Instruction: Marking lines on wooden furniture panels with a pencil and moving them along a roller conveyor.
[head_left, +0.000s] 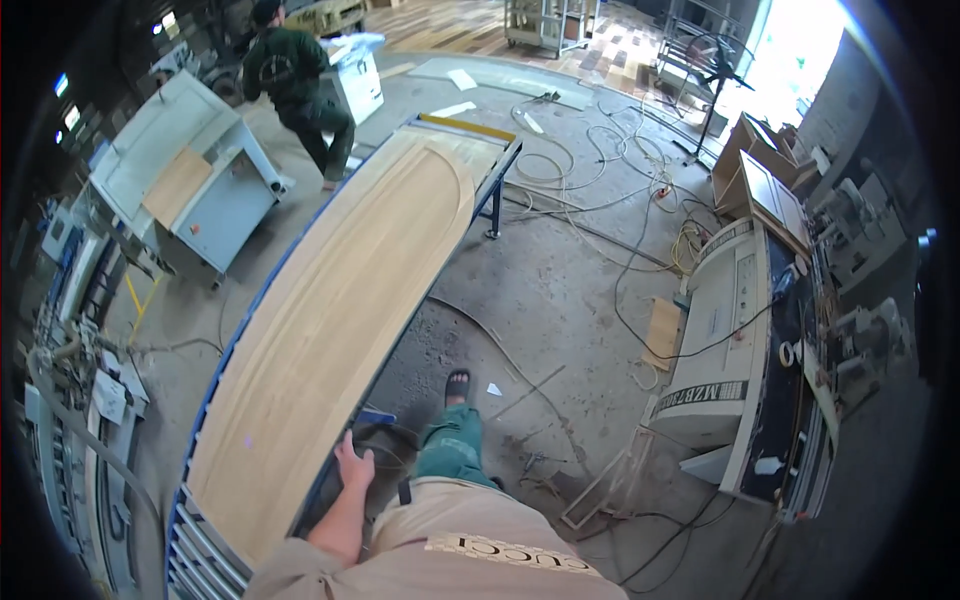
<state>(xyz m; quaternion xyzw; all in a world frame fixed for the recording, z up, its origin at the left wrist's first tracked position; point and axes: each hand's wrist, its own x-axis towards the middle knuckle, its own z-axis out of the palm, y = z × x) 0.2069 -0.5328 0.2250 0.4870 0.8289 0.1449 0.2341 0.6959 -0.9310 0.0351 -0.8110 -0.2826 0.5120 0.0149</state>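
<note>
The head view showed our left hand resting on the edge of the door panel on the roller table, grip unclear; our right hand was unseen; steadying seemed underway.

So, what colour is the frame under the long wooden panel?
Blue. The frame shows along the edges of the pale wood-grain panel; the head view shows it best.

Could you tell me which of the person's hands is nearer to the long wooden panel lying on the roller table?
The left hand is nearer: it rests at the near right edge of the wooden panel. The right hand is not in view, so its place relative to the panel cannot be told.
</note>
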